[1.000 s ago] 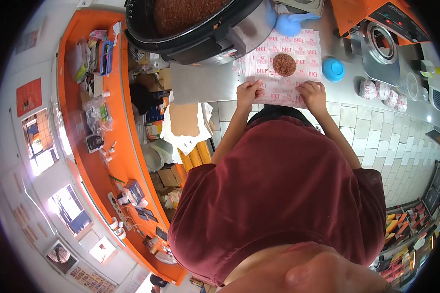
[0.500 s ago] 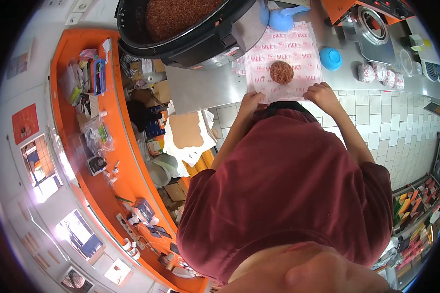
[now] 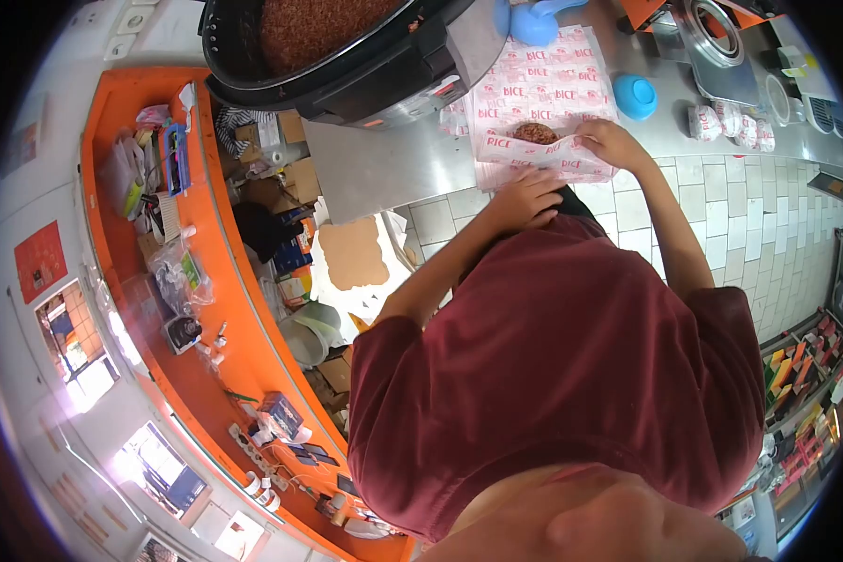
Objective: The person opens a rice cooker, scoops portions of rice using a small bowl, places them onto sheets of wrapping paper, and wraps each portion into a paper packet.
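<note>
A printed sheet of wrapping paper (image 3: pixel 539 89), marked with red "RICE" lettering, lies on the steel counter. On it sits a round portion of reddish-brown rice (image 3: pixel 536 133), its near part covered by the folded-over edge of the sheet. My right hand (image 3: pixel 614 146) pinches that folded edge at the right, beside the rice. Against the near side of the fold rests my left hand (image 3: pixel 531 199), fingers stretched out; its thumb is hard to make out. Just right of the sheet stands a small blue bowl (image 3: pixel 636 96).
A large black cooker (image 3: pixel 347 94) filled with reddish-brown rice (image 3: pixel 314 33) stands at the upper left. A blue handled utensil (image 3: pixel 536 23) lies beyond the sheet. Several wrapped bundles (image 3: pixel 705 123) line the right side of the counter, near a scale (image 3: pixel 729 82).
The near edge of the wrapping paper has been lifted and folded over part of the rice. My right hand moved up with it; my left hand shifted right and its fingers straightened.
</note>
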